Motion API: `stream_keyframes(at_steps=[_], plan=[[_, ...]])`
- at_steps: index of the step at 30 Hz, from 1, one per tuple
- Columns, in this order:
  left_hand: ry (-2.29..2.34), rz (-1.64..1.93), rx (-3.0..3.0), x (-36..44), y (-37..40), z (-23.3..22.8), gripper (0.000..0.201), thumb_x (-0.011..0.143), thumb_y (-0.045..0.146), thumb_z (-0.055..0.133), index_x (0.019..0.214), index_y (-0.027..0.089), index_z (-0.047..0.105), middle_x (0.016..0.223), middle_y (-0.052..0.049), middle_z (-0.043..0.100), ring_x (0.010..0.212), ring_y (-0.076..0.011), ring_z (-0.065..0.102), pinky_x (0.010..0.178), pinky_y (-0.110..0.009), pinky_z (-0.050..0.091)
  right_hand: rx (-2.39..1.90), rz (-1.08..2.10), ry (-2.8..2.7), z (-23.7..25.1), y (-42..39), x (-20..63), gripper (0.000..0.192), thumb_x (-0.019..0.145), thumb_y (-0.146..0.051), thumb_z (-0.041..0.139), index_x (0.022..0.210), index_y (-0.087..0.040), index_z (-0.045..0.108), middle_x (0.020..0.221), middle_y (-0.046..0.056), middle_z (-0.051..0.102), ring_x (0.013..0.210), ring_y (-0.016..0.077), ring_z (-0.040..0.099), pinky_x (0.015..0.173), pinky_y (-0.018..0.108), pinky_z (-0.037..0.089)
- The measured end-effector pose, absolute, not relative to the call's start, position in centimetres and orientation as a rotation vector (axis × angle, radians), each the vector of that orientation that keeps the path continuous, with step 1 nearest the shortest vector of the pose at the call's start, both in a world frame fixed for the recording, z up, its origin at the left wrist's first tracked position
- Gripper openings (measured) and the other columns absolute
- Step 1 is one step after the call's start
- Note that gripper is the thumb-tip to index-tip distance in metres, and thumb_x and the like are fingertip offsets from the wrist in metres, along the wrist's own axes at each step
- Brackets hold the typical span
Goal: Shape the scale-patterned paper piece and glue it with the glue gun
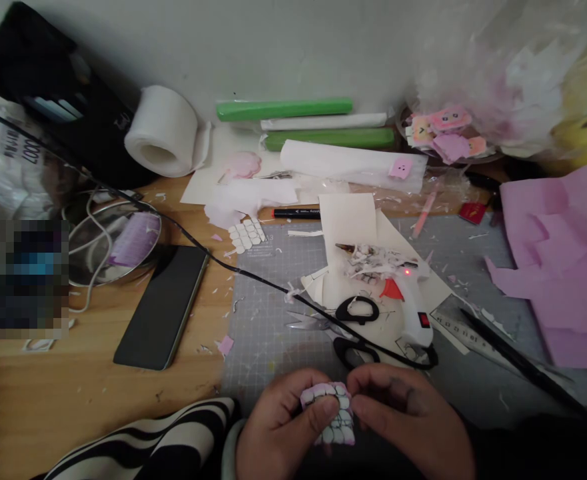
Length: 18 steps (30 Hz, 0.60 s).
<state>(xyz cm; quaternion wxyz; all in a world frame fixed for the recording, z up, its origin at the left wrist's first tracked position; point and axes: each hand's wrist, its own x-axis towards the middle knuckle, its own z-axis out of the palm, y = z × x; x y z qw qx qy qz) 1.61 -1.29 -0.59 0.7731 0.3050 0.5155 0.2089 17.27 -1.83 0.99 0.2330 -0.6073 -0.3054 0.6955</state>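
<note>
A black-and-white striped sleeve [143, 440] with pale cuff covers the left arm.

Soft, even daylight; edges bowed and blurred, a pixelated patch at left.

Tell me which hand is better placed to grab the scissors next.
Right, probably. The right hand sits just below the scissors, whose black handles lie nearest it. The left hand grips more of the scaled paper piece and is farther away.

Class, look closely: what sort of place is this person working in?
Probably a home craft desk: a gridded cutting mat, scissors, a glue gun and pink paper sheets surround both hands.
</note>
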Motion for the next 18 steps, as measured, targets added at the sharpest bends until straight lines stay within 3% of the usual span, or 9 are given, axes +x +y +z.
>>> stream_keyframes(at_steps=[18], plan=[[1.109,0.399,0.775,1.27,-1.26,-0.64,0.026,0.071,0.04,0.059,0.065,0.016,0.054,0.056,0.004,0.044,0.053,-0.0086,0.036,0.048,-0.02,0.029,-1.647,1.973,-1.016,0.4,-1.92,17.77,0.015,0.065,-0.03,0.054,0.069,-0.016,0.058,0.058,-0.002,0.048,0.055,0.0091,0.043,0.051,0.019,0.034]])
